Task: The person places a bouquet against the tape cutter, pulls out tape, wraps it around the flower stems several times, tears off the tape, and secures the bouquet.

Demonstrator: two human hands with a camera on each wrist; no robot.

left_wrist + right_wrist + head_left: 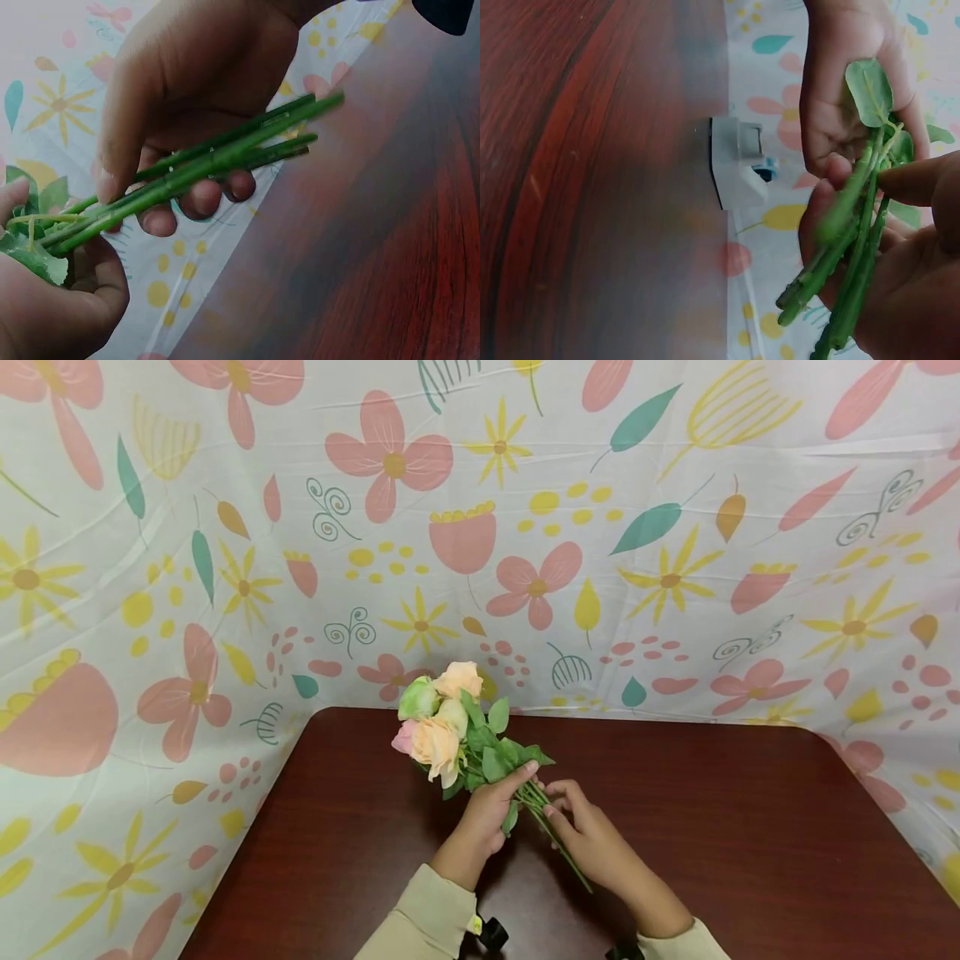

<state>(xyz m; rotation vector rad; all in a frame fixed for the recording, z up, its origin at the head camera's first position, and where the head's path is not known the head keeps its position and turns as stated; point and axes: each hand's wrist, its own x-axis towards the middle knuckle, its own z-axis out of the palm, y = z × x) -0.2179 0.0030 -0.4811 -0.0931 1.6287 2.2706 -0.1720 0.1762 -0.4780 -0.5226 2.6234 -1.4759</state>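
A bunch of artificial roses (pixel 435 747), with peach, pink and pale green blooms, leans toward the upper left in the head view. My left hand (pixel 483 814) grips its stems just below the leaves, thumb on top. Lower down, my right hand (pixel 592 843) holds the same green stems (pixel 217 157) between thumb and curled fingers. The left wrist view shows the right thumb laid over the stems and fingertips beneath them. Cut stem ends stick out past the right hand, and one stem reaches farther than the others. In the right wrist view, a leaf (pixel 870 94) lies against the left palm.
Beneath the hands is a dark red-brown wooden table (pixel 720 810). A cloth printed with flowers (pixel 536 585) hangs behind it and at the sides. A pale grey object (pixel 739 165) of unclear kind appears in the right wrist view. Black wrist gear (pixel 492 935) sits by the left sleeve.
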